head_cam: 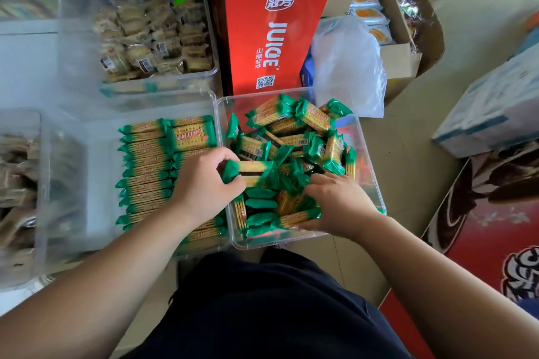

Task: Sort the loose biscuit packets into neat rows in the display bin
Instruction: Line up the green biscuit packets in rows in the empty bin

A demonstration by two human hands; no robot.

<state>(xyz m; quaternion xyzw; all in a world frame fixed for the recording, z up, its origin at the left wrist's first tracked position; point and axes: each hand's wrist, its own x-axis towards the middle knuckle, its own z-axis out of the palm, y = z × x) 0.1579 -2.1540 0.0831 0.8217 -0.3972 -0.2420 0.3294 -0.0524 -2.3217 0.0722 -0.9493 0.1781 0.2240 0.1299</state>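
Your left hand closed its grip on one green-ended yellow biscuit packet; your right hand clutched several packets in the clear plastic bin.

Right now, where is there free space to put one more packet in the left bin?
In the left bin, a bare strip lies between its left wall and the rows. The right bin is crowded with loose packets; both the left hand and right hand work there.
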